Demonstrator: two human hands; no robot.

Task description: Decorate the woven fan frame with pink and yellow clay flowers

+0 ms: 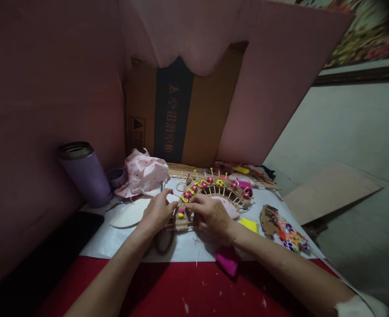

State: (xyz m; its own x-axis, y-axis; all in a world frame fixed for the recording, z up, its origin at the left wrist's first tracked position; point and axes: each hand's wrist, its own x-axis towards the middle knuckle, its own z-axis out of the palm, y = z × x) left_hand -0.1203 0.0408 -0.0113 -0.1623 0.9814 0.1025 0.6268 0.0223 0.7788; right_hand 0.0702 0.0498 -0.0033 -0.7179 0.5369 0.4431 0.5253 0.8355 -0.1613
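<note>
An arched craft piece (pixel 214 187) of woven jute and upright sticks, dotted with pink and yellow clay flowers, lies on a white sheet (pixel 122 237). My left hand (pixel 158 212) rests at its left end, fingers pinched on a thin stick with a red tip. On the arch's lower left part my right hand (pixel 211 215) presses down, its fingers curled and closed near a pink and yellow flower (pixel 181 213). What the right fingers grip is hidden.
A purple tumbler (pixel 85 174) stands at the left, its lid (pixel 116 177) and a pink dotted cloth (pixel 143 174) beside it. A cardboard box (pixel 181 114) stands behind. Yellow (pixel 249 225) and pink (pixel 227 259) clay lumps and a decorated cardboard shape (pixel 280 226) lie right. Red tablecloth (pixel 181 290) in front.
</note>
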